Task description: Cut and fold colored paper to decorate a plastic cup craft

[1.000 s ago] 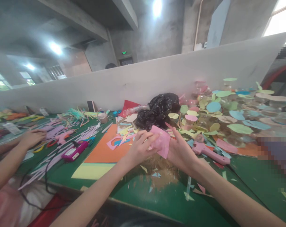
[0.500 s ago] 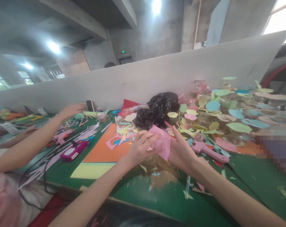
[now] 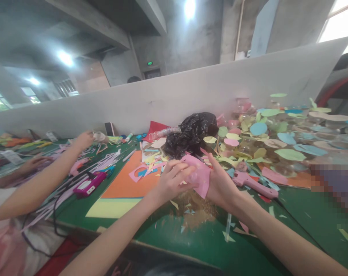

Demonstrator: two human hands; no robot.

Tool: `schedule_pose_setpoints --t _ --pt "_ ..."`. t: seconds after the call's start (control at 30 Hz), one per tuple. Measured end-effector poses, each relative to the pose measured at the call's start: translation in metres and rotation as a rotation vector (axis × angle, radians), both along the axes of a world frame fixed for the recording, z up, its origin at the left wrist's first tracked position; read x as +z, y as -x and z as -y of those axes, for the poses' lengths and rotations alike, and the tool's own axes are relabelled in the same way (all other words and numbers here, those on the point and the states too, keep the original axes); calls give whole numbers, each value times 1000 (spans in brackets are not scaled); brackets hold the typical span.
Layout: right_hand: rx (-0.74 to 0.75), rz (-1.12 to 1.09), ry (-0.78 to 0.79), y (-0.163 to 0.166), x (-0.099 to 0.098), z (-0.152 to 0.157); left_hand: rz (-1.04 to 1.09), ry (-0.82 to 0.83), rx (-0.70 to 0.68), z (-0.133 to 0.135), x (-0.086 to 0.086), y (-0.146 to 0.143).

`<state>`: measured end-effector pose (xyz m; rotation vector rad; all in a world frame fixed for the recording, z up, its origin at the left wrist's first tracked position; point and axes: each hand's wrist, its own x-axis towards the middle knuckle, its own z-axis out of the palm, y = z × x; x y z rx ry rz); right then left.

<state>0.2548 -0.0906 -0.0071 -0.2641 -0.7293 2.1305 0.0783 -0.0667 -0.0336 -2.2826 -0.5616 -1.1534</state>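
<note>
Both hands are together above the near middle of the worktop (image 3: 197, 251), on one piece of pink paper (image 3: 202, 177). Left hand (image 3: 171, 181): fingers bent over the paper's left side, probably pinning it. Right hand (image 3: 224, 187): backs it from the right, thumb raised clear. Its fingers are hidden, can't tell if they grip; reads as support. Paper's off the worktop, likely so both hands can reach around it.

Pink glue gun (image 3: 256, 184) lies just right of the right hand, handle pointing right, presumably for easy reach. Orange sheet (image 3: 119, 184) overlaps yellow sheet (image 3: 112, 207) on the left, flat, apparently stacked. Crumpled black bag (image 3: 197, 128) sits beyond the hands, seemingly out of the way. Paper discs (image 3: 258, 128) crowd the far right. Far left, a co-worker's hand (image 3: 85, 141) holds something blurred.
</note>
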Motion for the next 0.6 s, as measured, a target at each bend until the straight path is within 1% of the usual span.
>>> schedule_pose_setpoints --t 0.23,0.3,0.5,0.6 --pt "-51 23 152 0 3 0 -34 -13 -37 1 -1 -1" --pt "-32 6 149 0 2 0 -50 -8 -52 3 0 -3" --pt "14 -17 51 0 -3 -1 -62 -12 -44 6 5 -9" --pt "4 -17 75 0 -1 -1 -66 -23 -47 7 7 -8"
